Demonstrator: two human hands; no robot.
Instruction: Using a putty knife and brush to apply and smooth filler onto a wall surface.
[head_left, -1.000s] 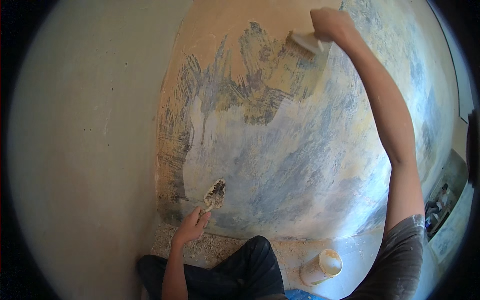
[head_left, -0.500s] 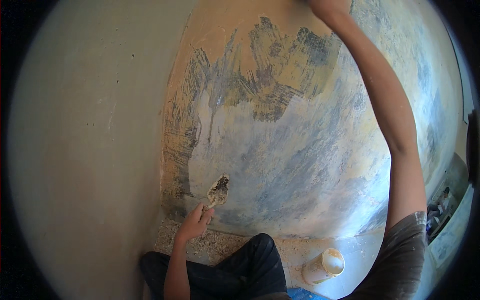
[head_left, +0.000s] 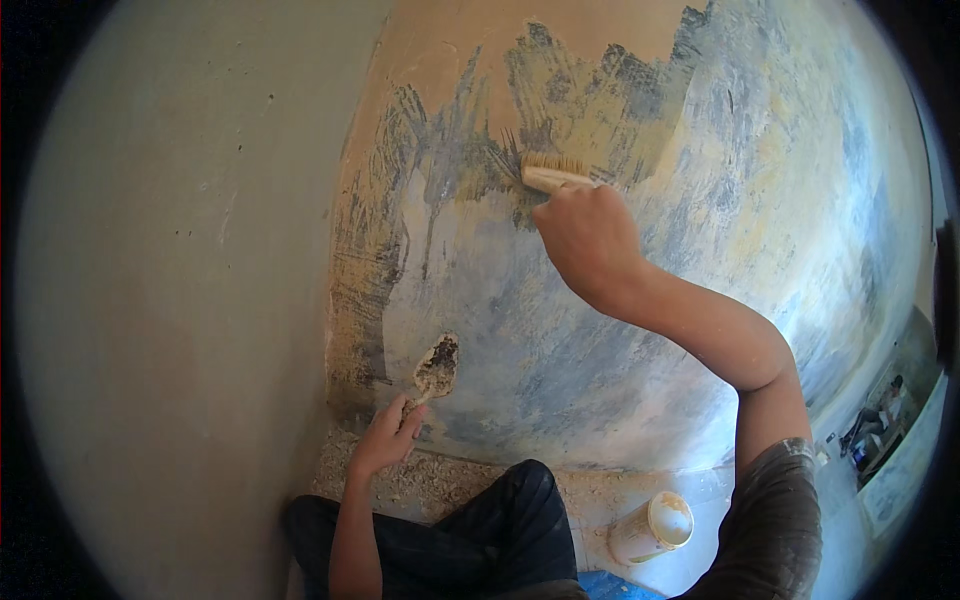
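My left hand (head_left: 385, 437) is closed round the handle of a small trowel (head_left: 437, 370), held low in front of the wall. Its pointed blade is caked with pale and dark residue. Higher up, my right hand (head_left: 592, 240) grips a wide brush (head_left: 552, 178) with a pale wooden body and yellowish bristles. The bristles are at the wall (head_left: 560, 330), over a dark, streaky patch. Bare tan coating covers the top of this wall, ragged dark and yellow strokes run below it, and mottled grey-blue and whitish areas spread lower down and to the right.
A plain greenish-grey wall (head_left: 190, 280) meets the mottled one at a corner on my left. Crumbly debris (head_left: 430, 480) lies along the wall's foot. A white bucket (head_left: 650, 528) stands by my knee, near a blue sheet (head_left: 612, 586). A person (head_left: 886, 400) is far off right.
My right arm has come down and left from the top of the view, bringing the brush into sight at the streaky patch. The left hand with the trowel has barely moved.
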